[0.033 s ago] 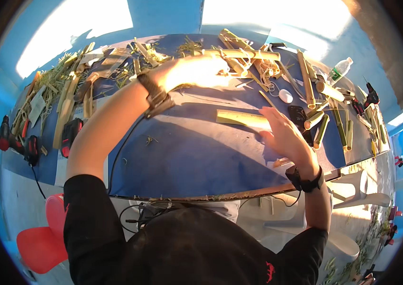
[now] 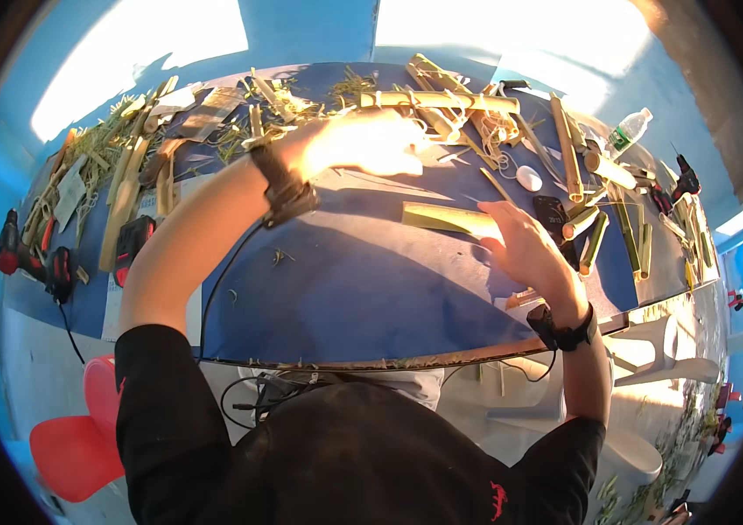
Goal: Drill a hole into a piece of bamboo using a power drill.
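left hand: seen in the upper middle of the frame, stretched far across the table and washed out by sunlight; whether it is open or closed cannot be told, nor what it has hold of.
right hand: placed right of centre, fingers spread fairly flat and pressed onto the near end of the bamboo piece; nothing is wrapped in a full grasp.
bamboo piece: a short split length of green bamboo, laid flat just right of the frame's centre, its right end covered by the right hand, its left end free.
blue table: a wide bare patch is left in the centre and lower centre of the frame, between the two forearms.
near edge: the table's front rim is curved across the lower middle, just above the dark shirt; the right wrist is held over it.
far edge: crowded with bamboo poles and shavings along the upper part of the frame.
right side: packed with cut bamboo sticks, a white oval object and a plastic bottle.
left side: power drills are laid near the left rim.
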